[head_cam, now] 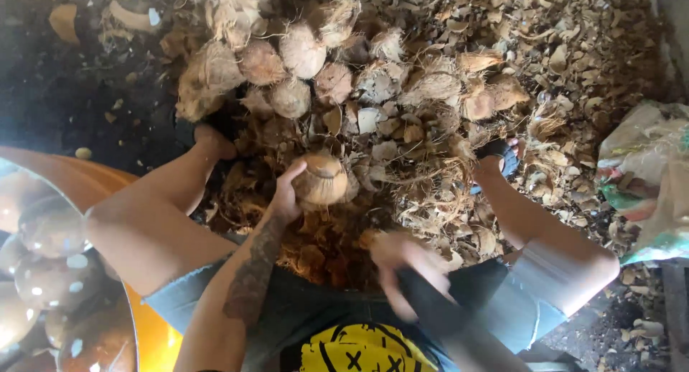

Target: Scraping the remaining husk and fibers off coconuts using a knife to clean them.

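My left hand (286, 194) grips a brown husked coconut (321, 180), holding it out in front of me above the husk litter. My right hand (405, 266) is blurred by motion low in the middle, closed on the handle of a dark, wide blade (451, 322) that runs down toward the bottom edge. The blade is apart from the coconut. I sit with both knees spread, bare legs stretching out to either side of the coconut.
A heap of hairy coconuts (287, 63) lies ahead, among broken shells and husk fibre (459, 128). An orange tub (154, 336) at the left holds peeled coconuts in water (43, 271). A crumpled sack (649, 178) lies at the right.
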